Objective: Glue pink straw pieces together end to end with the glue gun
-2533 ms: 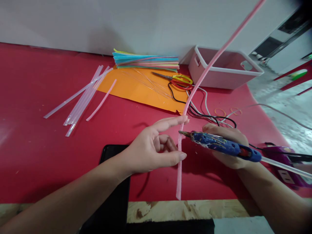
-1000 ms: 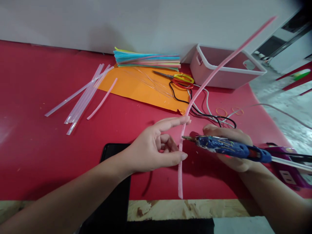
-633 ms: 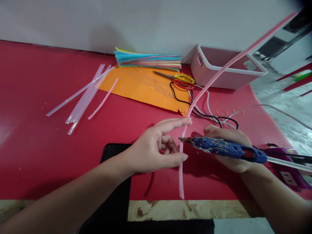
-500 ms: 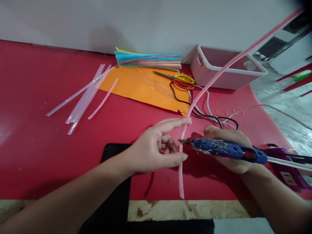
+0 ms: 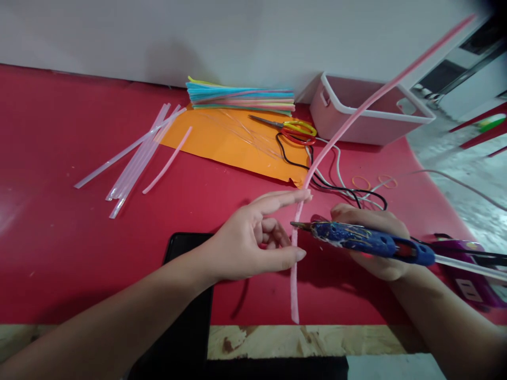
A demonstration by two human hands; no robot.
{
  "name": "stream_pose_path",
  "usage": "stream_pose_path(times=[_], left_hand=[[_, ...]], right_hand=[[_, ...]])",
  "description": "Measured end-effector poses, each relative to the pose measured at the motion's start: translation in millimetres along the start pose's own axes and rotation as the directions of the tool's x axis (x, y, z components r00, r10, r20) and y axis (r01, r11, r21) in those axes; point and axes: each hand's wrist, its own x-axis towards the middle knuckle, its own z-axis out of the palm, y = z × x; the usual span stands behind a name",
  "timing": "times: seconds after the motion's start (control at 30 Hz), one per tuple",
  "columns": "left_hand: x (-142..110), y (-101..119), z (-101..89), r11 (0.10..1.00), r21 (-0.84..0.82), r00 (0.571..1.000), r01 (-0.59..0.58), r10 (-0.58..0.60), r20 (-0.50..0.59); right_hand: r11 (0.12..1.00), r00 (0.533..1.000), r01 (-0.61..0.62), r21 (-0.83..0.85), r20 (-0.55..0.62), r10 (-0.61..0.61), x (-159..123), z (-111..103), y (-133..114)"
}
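A long pink pipe cleaner curves from the upper right down to the front of the red table. My left hand holds it at two places, near the thumb tip and near the forefinger tip, with the other fingers curled behind. My right hand is wrapped round a blue glue gun with dried glue on its front. A clear glue stick juts from the gun's back end. The gun's metal nozzle is at the pipe cleaner between my left thumb and forefinger.
Clear glue sticks and a short pink pipe cleaner lie left. Behind are an orange envelope, bundled coloured pipe cleaners, scissors and a pink bin. Cords and a purple power strip lie right; a black phone-like slab is in front.
The glue gun's nozzle has shifted slightly up along the pipe cleaner. The pipe cleaner's far end has swung a little to the left. My left hand has barely moved.
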Motion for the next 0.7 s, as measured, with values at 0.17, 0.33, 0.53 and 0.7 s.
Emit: stream_pose_path(times=[0.17, 0.33, 0.53, 0.7], left_hand=[[0.4, 1.4, 0.8, 1.000, -0.028, 1.000, 0.011, -0.010, 0.007], [-0.5, 0.4, 0.0, 0.999, -0.049, 1.000, 0.009, -0.008, 0.016], [-0.7, -2.1, -0.1, 0.999, -0.033, 1.000, -0.012, 0.012, -0.006], [-0.5, -1.9, 0.4, 0.999, -0.041, 1.000, 0.008, -0.008, -0.003]], right_hand=[[1.000, 0.999, -0.006, 0.023, 0.054, 0.005, 1.6, -0.2, -3.7], [0.999, 0.999, 0.040, 0.012, 0.014, -0.040, 4.0, 0.6, -7.3], [0.996, 1.000, 0.011, -0.084, 0.000, -0.011, 3.8, 0.3, -4.9], [0.997, 0.998, 0.058, -0.057, 0.016, -0.057, 5.0, 2.3, -3.1]])
